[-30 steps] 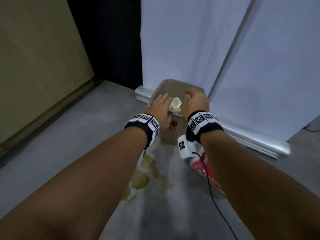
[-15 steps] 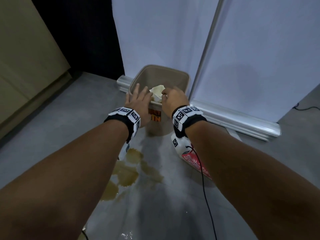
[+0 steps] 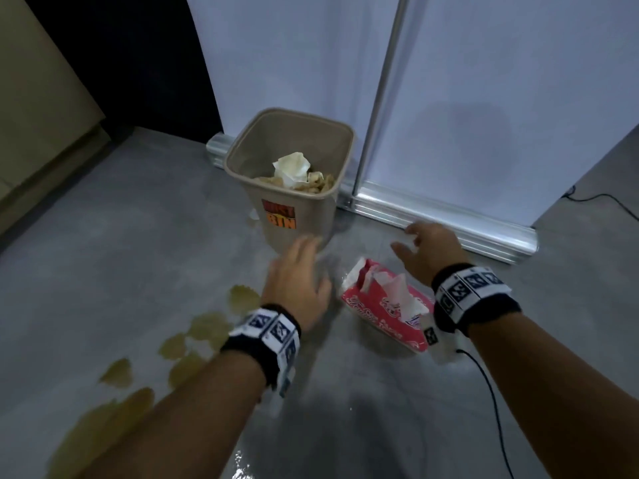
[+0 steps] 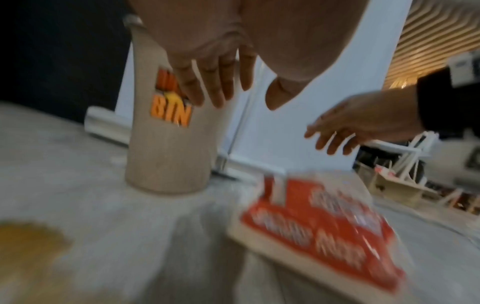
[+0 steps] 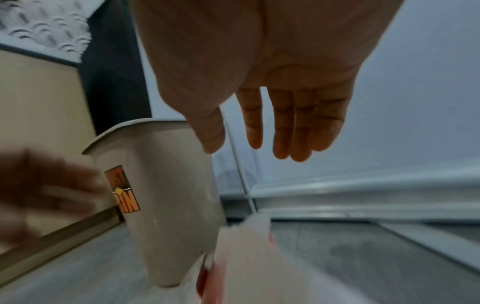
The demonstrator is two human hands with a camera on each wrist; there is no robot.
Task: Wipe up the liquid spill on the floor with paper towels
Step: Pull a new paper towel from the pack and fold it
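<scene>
A yellowish spill (image 3: 204,331) lies in several patches on the grey floor, left of my left forearm; one patch (image 4: 28,244) shows in the left wrist view. A red tissue pack (image 3: 385,307) (image 4: 319,232) lies on the floor with a white sheet sticking out of its slot. My left hand (image 3: 297,278) (image 4: 221,86) hovers empty with straight fingers, just left of the pack and in front of the bin. My right hand (image 3: 425,252) (image 5: 280,127) hangs empty above the pack's far right, fingers spread. Crumpled towels (image 3: 294,171) lie in the beige bin (image 3: 332,133).
The bin (image 4: 168,156) (image 5: 171,216) stands against a white panel with an aluminium base rail (image 3: 449,216). A beige cabinet (image 3: 41,108) runs along the left. A black cable (image 3: 491,402) trails from my right wrist over the floor.
Both hands have let a crumpled towel drop into the bin and pulled back toward me, lower and apart. The tissue pack has come into view between them.
</scene>
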